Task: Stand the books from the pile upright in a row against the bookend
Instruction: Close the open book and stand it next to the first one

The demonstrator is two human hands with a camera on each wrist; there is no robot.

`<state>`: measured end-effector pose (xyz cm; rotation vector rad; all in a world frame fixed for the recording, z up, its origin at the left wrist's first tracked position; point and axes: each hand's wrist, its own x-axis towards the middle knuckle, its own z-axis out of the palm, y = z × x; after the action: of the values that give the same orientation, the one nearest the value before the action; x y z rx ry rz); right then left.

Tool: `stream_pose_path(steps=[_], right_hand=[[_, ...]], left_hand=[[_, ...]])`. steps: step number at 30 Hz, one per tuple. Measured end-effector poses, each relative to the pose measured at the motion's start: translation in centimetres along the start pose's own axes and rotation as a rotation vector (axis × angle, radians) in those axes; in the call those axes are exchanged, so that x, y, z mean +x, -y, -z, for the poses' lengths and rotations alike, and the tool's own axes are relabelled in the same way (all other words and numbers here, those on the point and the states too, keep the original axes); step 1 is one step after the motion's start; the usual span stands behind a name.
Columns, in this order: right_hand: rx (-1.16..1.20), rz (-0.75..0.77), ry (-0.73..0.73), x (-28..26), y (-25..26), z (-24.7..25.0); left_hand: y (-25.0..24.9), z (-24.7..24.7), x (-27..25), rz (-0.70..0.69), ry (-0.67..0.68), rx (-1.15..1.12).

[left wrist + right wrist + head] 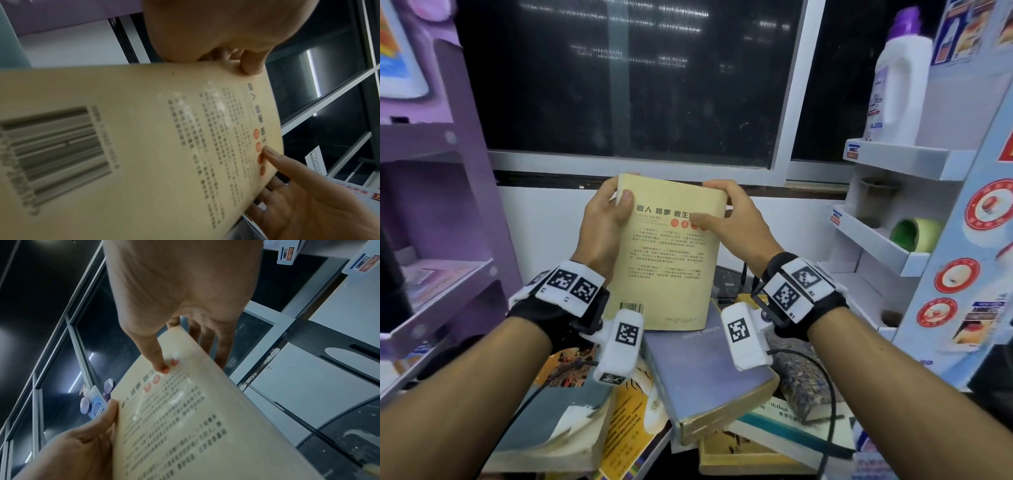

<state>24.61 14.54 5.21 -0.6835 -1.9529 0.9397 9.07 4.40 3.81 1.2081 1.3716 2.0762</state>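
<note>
Two hands, left and right, pinch the book's top corners; it could slip onto the pile; no bookend seen.

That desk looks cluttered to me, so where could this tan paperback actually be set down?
The only bare patch showing is the dark tabletop behind the pile, between the held tan paperback book and the white shelf rack. Nearer, overlapping books such as the grey-blue hardback cover the surface.

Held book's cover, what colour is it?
Pale yellow cover with dark text and red round seals; clearest in the head view.
</note>
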Motion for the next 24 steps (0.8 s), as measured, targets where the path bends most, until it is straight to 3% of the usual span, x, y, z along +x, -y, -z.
stream_pose_path(steps=[5, 13, 20, 24], right_hand=[[-0.026, 0.042, 0.05, 0.6, 0.4, 0.2], [0.014, -0.069, 0.439, 1.3, 2.5, 2.7], [-0.106, -0.021, 0.33, 2.5, 3.0, 2.2], [-0.174, -0.022, 0.246, 3.5, 2.6, 1.1]], left_hand=[[0.9, 0.5, 1.2, 0.0, -0.014, -0.014], [1.3, 0.2, 3.0, 0.003, 0.039, 0.01], [1.7, 0.2, 5.6, 0.018, 0.076, 0.142], [2.6, 1.1, 7.4, 0.038, 0.006, 0.166]])
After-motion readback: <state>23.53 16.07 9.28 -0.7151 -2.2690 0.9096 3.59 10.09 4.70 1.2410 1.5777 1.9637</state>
